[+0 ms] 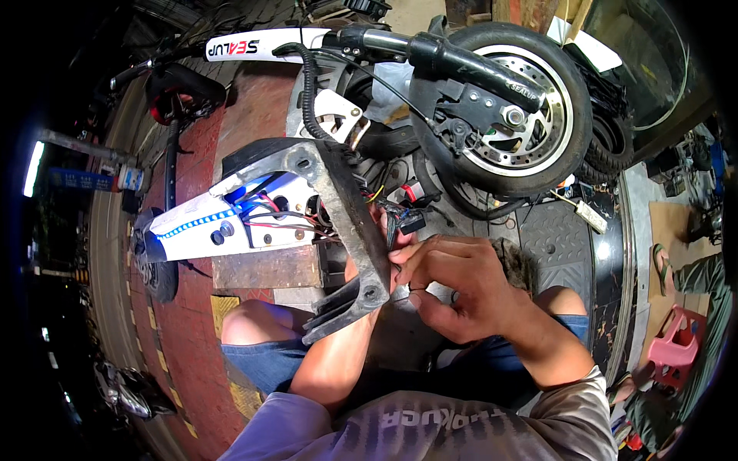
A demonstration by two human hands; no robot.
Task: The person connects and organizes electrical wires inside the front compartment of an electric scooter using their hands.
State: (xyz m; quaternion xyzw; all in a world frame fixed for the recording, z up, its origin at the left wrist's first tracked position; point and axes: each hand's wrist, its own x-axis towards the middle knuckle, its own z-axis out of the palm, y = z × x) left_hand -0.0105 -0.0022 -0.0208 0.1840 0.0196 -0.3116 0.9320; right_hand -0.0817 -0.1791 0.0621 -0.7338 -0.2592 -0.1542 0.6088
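Note:
The white scooter deck (196, 230) lies in front of me, with a blue light strip along it and loose wires. A dirty black plastic end frame (360, 223) stands at its right end. My left hand (392, 265) reaches behind this frame, mostly hidden; the part that shows closes around a bundle of dark wires (392, 223). Close against it, my right hand (461, 288) is bent, its thumb and fingers pinched at the lower end of the wires. The exact spot of the pinch is covered. A small black connector (413, 221) sticks out just above the fingers.
Beyond my hands lies the scooter's front wheel (503, 107) with its brake disc, joined to a white stem (265, 44). A wooden block (265, 269) sits under the deck. At right are a pink stool (676, 346) and another person's leg (703, 296).

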